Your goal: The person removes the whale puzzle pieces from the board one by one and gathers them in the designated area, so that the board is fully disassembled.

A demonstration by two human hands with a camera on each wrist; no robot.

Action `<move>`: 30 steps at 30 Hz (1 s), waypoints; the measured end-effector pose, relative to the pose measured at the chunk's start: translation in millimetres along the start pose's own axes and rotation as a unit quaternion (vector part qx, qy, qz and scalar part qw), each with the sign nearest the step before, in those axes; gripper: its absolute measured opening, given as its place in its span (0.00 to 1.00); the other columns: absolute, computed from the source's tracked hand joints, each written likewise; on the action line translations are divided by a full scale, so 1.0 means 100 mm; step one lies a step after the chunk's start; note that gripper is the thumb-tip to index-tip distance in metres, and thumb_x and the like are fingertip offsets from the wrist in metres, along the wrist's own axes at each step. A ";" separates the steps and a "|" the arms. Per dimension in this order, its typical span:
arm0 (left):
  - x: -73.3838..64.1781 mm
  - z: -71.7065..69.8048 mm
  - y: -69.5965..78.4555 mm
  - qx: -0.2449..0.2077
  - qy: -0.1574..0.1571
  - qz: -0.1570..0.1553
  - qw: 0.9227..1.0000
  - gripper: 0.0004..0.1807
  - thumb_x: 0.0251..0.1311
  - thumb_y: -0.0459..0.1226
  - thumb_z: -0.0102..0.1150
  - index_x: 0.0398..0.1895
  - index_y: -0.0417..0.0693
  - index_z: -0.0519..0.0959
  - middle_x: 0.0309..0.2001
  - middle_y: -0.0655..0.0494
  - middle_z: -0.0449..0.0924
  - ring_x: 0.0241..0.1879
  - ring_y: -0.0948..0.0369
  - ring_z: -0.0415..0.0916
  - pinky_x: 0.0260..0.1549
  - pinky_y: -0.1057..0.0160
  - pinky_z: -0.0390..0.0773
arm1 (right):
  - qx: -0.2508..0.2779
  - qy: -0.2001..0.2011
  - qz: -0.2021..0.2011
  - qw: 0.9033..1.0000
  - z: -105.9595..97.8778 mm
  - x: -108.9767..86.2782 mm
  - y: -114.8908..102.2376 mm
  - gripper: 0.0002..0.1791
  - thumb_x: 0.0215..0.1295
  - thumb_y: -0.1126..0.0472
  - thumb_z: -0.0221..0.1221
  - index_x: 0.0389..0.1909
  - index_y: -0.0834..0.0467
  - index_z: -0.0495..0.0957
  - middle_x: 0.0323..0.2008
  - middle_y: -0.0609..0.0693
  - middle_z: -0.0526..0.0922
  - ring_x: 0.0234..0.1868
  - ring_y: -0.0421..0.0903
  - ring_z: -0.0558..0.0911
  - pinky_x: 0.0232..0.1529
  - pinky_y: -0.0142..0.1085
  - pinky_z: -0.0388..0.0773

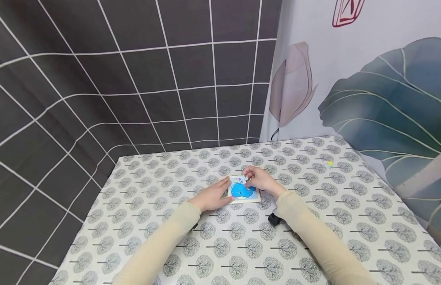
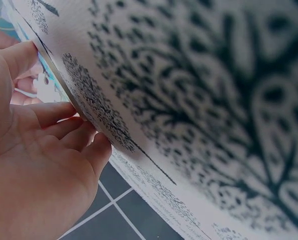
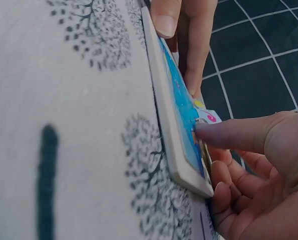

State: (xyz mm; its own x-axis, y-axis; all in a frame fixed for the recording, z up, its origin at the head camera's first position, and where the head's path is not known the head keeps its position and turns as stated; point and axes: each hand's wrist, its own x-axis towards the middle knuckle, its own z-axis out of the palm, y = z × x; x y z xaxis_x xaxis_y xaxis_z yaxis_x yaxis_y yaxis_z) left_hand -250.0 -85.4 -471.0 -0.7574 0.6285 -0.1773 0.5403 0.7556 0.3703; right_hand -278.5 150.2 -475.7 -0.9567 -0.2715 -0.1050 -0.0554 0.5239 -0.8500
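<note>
On puzzle board (image 1: 242, 191), curled hands (image 1: 214, 196) (image 1: 262, 181)

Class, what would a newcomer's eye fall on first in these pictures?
Probably the bright blue picture board on the tree-patterned cloth, between the left hand and the right hand. Next, perhaps the large blue-green leaf print on the pale hanging at right, or the small yellow item towards the cloth's far right corner.

A square puzzle (image 1: 240, 191), pale-rimmed with a big blue shape, lies flat, face up, lower centre of the head view; a pink-marked piece (image 3: 211, 116) juts up from it.
</note>
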 end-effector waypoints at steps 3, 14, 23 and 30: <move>0.00 0.01 -0.03 0.000 0.003 -0.001 1.000 0.43 0.73 0.60 0.46 0.80 0.43 0.53 0.81 0.50 0.44 0.78 0.53 0.47 0.75 0.54 0.55 | 0.020 0.000 0.001 1.000 0.00 0.00 0.01 0.20 0.57 0.70 0.67 0.52 0.61 0.79 0.40 0.52 0.82 0.38 0.46 0.79 0.44 0.38 0.78; -0.01 0.01 0.00 0.006 0.000 0.001 1.000 0.43 0.73 0.59 0.45 0.80 0.42 0.52 0.81 0.49 0.43 0.78 0.53 0.46 0.75 0.54 0.53 | 0.087 0.021 0.035 0.995 -0.12 -0.04 0.16 0.23 0.63 0.62 0.66 0.59 0.58 0.79 0.46 0.54 0.85 0.40 0.46 0.81 0.41 0.34 0.79; 0.01 0.00 0.03 0.018 0.004 0.002 1.000 0.43 0.73 0.60 0.45 0.80 0.42 0.51 0.81 0.50 0.42 0.79 0.55 0.44 0.75 0.57 0.51 | 0.143 0.072 0.094 0.983 -0.54 -0.16 0.35 0.23 0.68 0.63 0.61 0.64 0.59 0.75 0.46 0.55 0.82 0.36 0.43 0.78 0.36 0.30 0.79; 0.01 0.01 0.01 0.011 0.003 -0.003 1.000 0.44 0.73 0.60 0.44 0.80 0.43 0.51 0.81 0.51 0.41 0.79 0.55 0.44 0.76 0.57 0.50 | 0.058 0.132 0.101 0.984 -0.95 -0.27 0.61 0.24 0.70 0.59 0.60 0.64 0.61 0.75 0.47 0.58 0.84 0.35 0.40 0.81 0.34 0.29 0.80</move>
State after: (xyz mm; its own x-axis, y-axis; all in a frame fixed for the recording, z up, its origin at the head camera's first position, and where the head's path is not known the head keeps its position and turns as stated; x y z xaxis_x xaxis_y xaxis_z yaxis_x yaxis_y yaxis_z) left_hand -249.2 -83.9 -472.0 -0.7628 0.6228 -0.1741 0.5436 0.7634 0.3488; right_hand -283.5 266.6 -476.0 -0.9865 0.0557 -0.1538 0.1624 0.4451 -0.8806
